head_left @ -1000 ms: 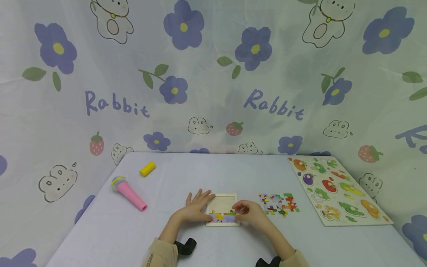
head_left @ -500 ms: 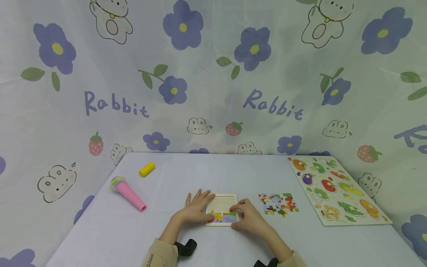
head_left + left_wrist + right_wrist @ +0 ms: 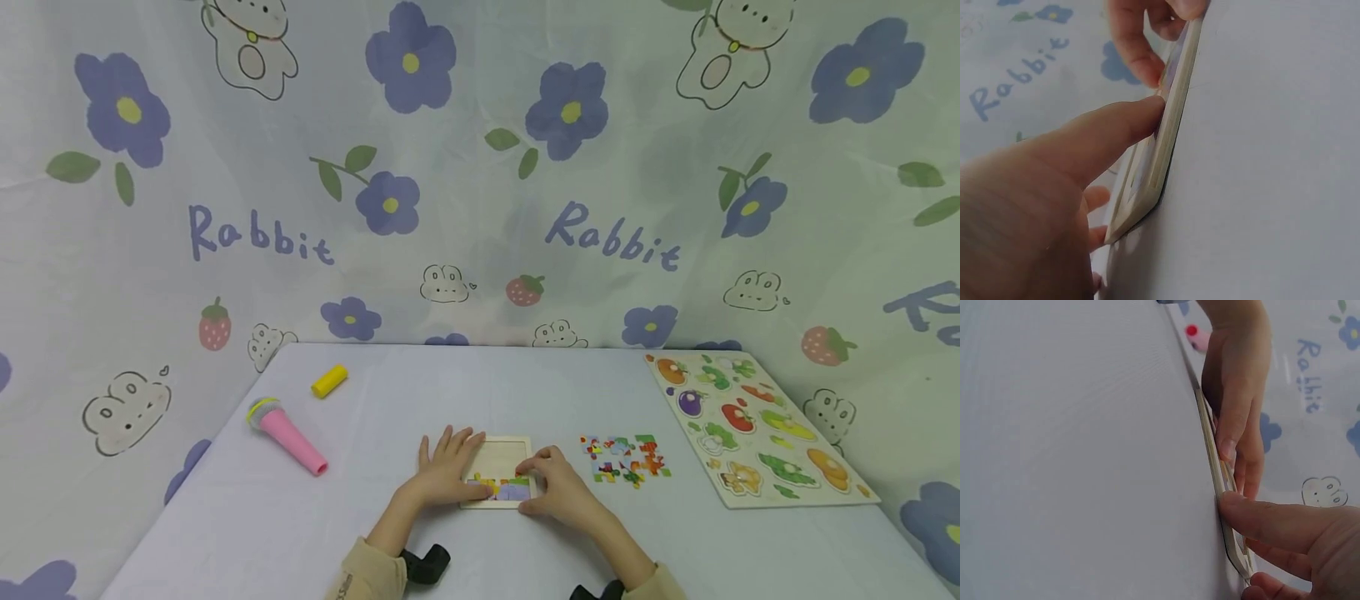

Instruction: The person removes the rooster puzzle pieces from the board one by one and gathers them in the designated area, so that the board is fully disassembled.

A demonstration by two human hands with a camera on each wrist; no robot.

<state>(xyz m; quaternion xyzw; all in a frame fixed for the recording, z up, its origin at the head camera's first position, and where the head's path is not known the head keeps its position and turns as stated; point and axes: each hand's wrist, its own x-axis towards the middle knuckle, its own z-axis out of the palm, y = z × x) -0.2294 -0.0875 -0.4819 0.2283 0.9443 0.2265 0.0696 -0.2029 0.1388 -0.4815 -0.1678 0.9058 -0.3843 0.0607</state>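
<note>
A small wooden puzzle tray lies on the white table, its near part filled with a row of jigsaw pieces in purple, yellow and green. My left hand rests along its left side, fingers spread and thumb pressing on the pieces. With thumb at the near right corner and index finger bent over the right rim, my right hand grips the tray. In the left wrist view my thumb reaches over the near rim. Several jigsaw pieces lie in a group to the right.
A pink toy microphone and a yellow cylinder lie on the table at the left. At the right is a vegetable peg board. A patterned curtain hangs behind the table's far edge.
My right hand has come down onto the tray's right rim and near corner, and stays there. My left thumb has slid right across the pieces.
</note>
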